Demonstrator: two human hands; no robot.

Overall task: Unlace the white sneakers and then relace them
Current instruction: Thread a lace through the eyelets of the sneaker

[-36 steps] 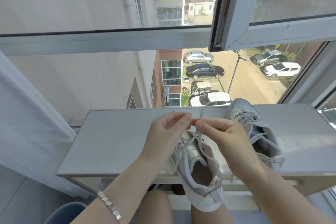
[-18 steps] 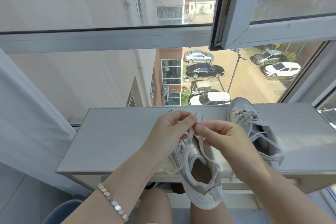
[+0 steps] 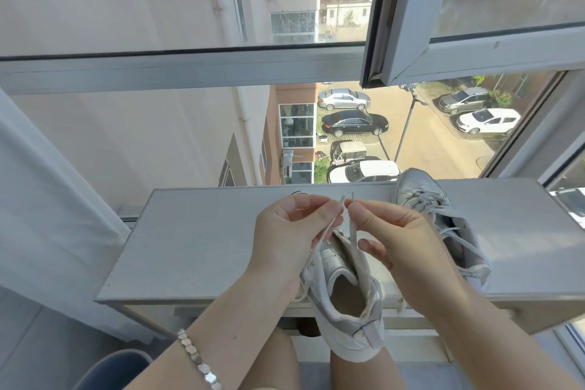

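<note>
One white sneaker (image 3: 345, 304) leans heel-down against the near edge of the grey ledge (image 3: 202, 241), its opening facing me. Both ends of its white lace (image 3: 352, 237) run up from the shoe. My left hand (image 3: 291, 231) pinches one lace end near the tip. My right hand (image 3: 399, 234) pinches the other end, the two tips standing side by side above my fingers. A second white sneaker (image 3: 433, 215) lies on the ledge to the right, still laced, partly hidden behind my right hand.
Behind the ledge is a large window, with an opened sash (image 3: 443, 25) above right and parked cars far below. A white curtain (image 3: 47, 215) hangs at the left. A dark round bin (image 3: 110, 370) sits by my left knee.
My hands have drawn slightly apart. The two lace tips, held together a second ago, now stand separated and level with each other.
</note>
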